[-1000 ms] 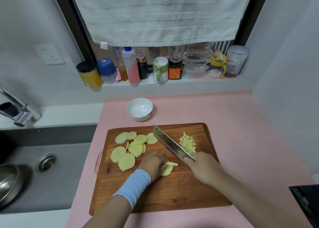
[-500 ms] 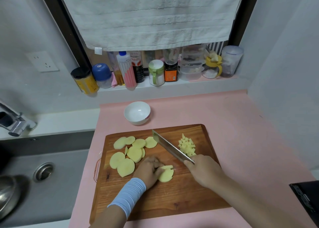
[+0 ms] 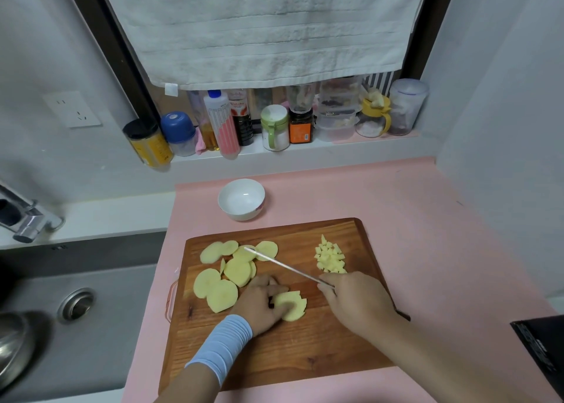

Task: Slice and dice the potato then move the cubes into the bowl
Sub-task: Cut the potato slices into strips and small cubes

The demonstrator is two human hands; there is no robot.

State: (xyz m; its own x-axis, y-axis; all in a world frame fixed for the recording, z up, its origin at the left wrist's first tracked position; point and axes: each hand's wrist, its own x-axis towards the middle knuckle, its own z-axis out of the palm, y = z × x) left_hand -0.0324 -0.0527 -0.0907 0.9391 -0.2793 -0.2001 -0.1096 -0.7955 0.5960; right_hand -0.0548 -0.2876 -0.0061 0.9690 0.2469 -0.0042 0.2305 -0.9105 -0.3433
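On the wooden cutting board (image 3: pixel 305 350) lie several round potato slices (image 3: pixel 224 277) at the left and a small heap of potato cubes (image 3: pixel 330 259) at the right. My left hand (image 3: pixel 262 305) holds down a stack of slices cut into strips (image 3: pixel 292 306) in the middle of the board. My right hand (image 3: pixel 354 302) grips the handle of a cleaver (image 3: pixel 283 266), whose blade stands edge-on above the board, pointing back left over the slices. The white bowl (image 3: pixel 241 199) stands empty behind the board.
The board lies on a pink mat (image 3: pixel 427 250). A steel sink (image 3: pixel 61 326) with a tap (image 3: pixel 27 222) is at the left. Bottles and jars (image 3: pixel 274 121) line the sill under a hanging towel (image 3: pixel 268 30). A black object (image 3: pixel 543 347) sits at the right edge.
The cleaver's blade has turned from flat-tilted to edge-on and swung left over the round slices. My left hand has settled on the cut stack and turned it a little.
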